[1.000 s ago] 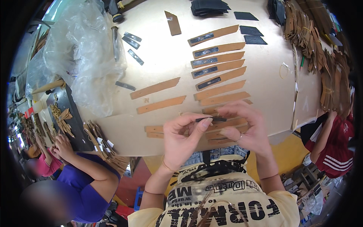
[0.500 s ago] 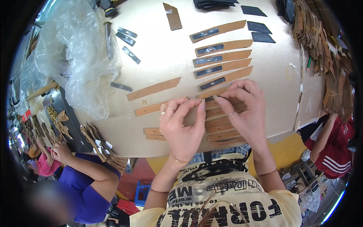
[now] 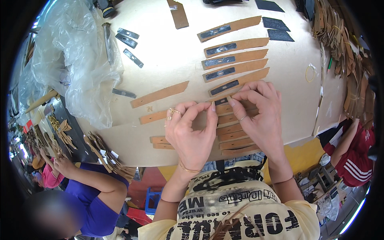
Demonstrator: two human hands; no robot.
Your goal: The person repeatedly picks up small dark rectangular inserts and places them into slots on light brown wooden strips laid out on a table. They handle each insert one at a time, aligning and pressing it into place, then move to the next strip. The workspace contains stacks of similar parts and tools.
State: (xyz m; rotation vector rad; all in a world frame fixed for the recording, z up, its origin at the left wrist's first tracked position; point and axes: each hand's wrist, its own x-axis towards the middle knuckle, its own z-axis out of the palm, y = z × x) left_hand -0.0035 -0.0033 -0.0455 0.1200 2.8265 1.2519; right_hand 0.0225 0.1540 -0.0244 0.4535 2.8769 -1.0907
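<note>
1. A pale work table (image 3: 168,52) filled the view, with a crumpled clear plastic sheet (image 3: 76,68) at its left side and bundles of tan cut pieces (image 3: 344,52) stacked along its right edge.

2. Both hands met near the table's front edge over one tan leather strip (image 3: 154,117), and between the fingertips sat a small dark patch (image 3: 221,101) — pressed onto that strip's right part.

3. The left hand (image 3: 192,134) had thumb and forefinger drawn together at the patch's left end; the right hand (image 3: 262,116) pinched its right end, fingers curled down.

4. The strip's long axis ran left to right, rising slightly toward the right, its free end pointing away past the left hand — so the left hand lay nearer the bare length.

5. Further from the person, five finished strips (image 3: 234,60) with dark patches lay parallel; plain strips (image 3: 236,140) were stacked just under the hands.

6. Loose dark patches (image 3: 132,58) lay well apart, up left.
</note>
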